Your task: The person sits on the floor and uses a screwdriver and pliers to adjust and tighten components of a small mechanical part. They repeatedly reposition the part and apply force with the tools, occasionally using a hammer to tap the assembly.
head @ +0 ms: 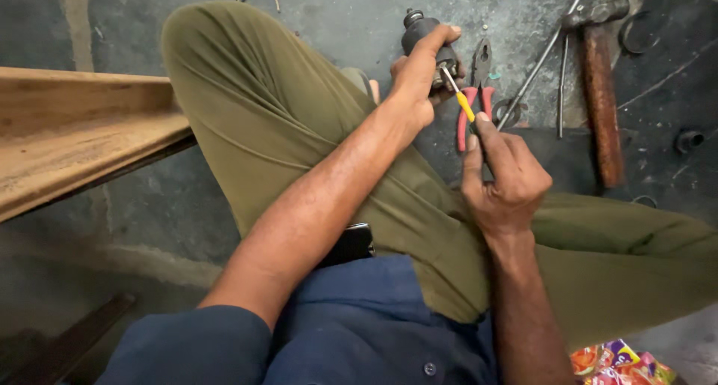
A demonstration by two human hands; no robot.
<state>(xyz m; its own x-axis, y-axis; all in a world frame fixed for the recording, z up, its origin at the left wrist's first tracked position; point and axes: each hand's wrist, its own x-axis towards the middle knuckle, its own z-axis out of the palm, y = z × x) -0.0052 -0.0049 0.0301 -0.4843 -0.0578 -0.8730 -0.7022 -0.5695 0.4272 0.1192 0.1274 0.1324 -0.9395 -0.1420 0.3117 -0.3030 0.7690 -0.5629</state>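
Observation:
My left hand (416, 78) grips a small dark cylindrical metal part (420, 32), holding it up above my bent knee in olive trousers (262, 108). My right hand (505, 179) holds a thin screwdriver (460, 97) with a yellow section; its tip is pressed against the side of the dark part, close to my left fingers. Both hands are close together, over my lap.
Red-handled pliers (479, 93) lie on the grey concrete floor just beyond the hands. A hammer with a rusty brown handle (603, 93) and thin metal rods (542, 60) lie to the right. A wooden plank (75, 138) juts in from the left. A colourful wrapper (617, 362) sits at bottom right.

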